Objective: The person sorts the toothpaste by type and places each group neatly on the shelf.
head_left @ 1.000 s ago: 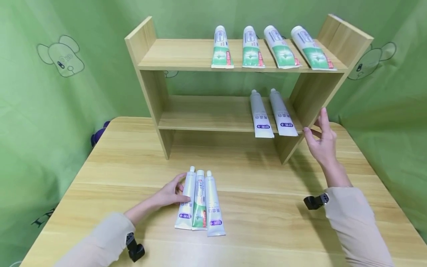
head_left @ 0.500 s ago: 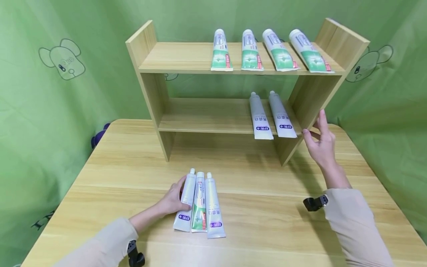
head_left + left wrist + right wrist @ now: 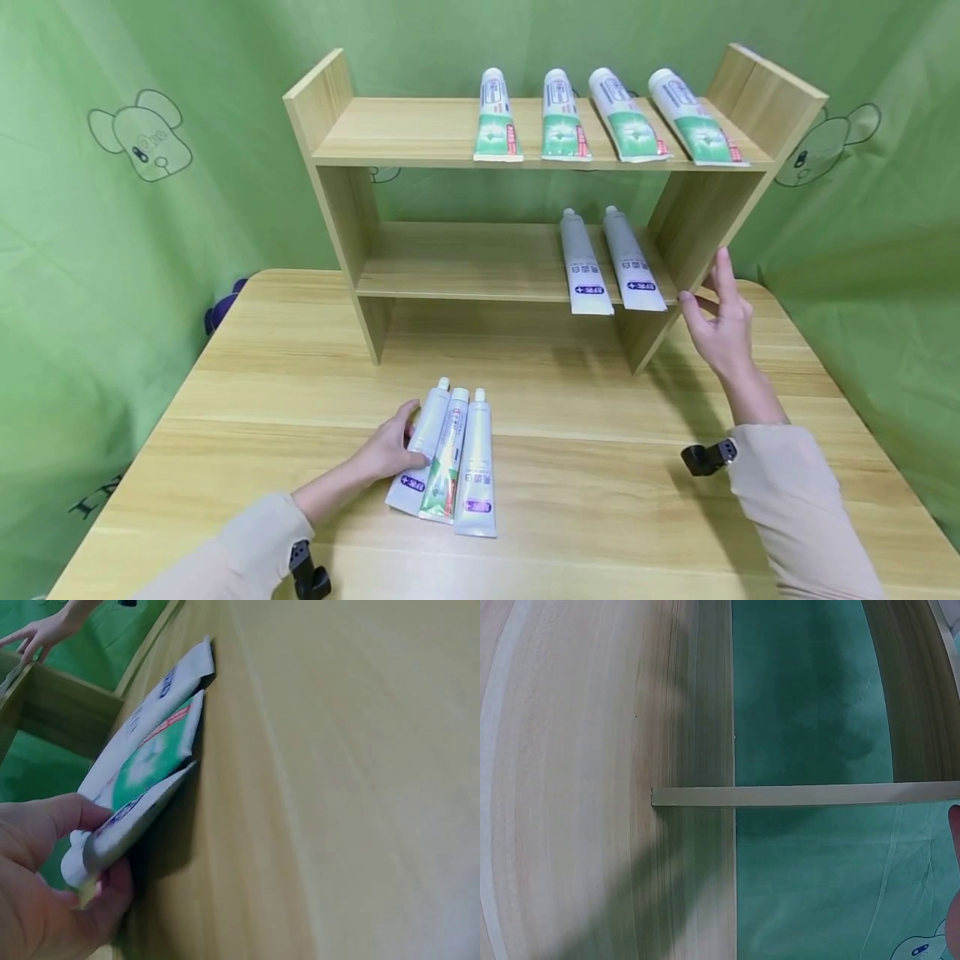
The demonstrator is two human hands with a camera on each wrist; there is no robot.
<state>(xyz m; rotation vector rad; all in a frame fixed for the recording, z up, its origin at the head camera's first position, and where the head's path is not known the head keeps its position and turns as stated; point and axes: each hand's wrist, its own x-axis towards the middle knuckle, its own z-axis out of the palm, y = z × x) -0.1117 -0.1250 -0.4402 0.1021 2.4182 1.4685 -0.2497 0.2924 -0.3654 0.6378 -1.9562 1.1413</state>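
Three toothpaste tubes lie side by side on the table, caps toward the shelf. My left hand pinches the leftmost one, a white toothpaste tube, thumb on top. In the left wrist view, my thumb and fingers close around its cap-side part. Against it lies a green-and-white toothpaste tube, then another white tube. My right hand rests against the right side panel of the wooden shelf, thumb at the front edge, index finger extended upward. Only a sliver of that hand shows in the right wrist view.
Several green-and-white tubes lie in a row on the top board. Two white tubes lie at the right of the middle board, their ends overhanging its front edge. A green curtain hangs behind the table.
The three tubes on the table have turned slightly, cap ends to the right and flat ends to the left, with my left hand on the leftmost. My right hand stays at the shelf panel.
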